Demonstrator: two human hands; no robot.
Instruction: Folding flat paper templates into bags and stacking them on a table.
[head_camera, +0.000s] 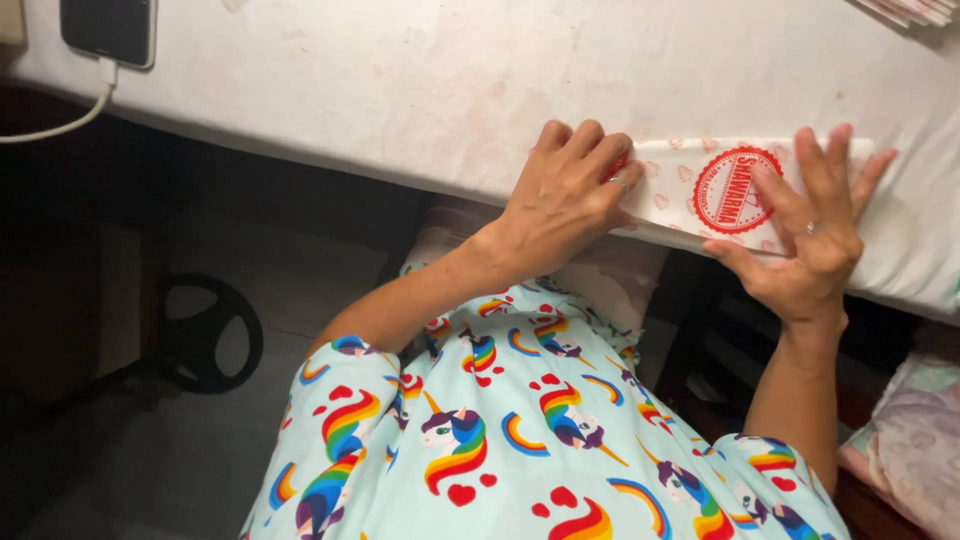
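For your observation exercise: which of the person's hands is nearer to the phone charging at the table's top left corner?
Left. The left hand presses the left end of the white paper wrapper, closer to the phone; the right hand holds the wrapper's far end.

A flat white paper bag (715, 190) — printed with small red hearts and a round red stamp — lies lengthwise along the white surface's (400, 90) near edge.

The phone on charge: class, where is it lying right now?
In the head view, the phone lies at the top left corner on the white table, its white cable trailing off the left edge.
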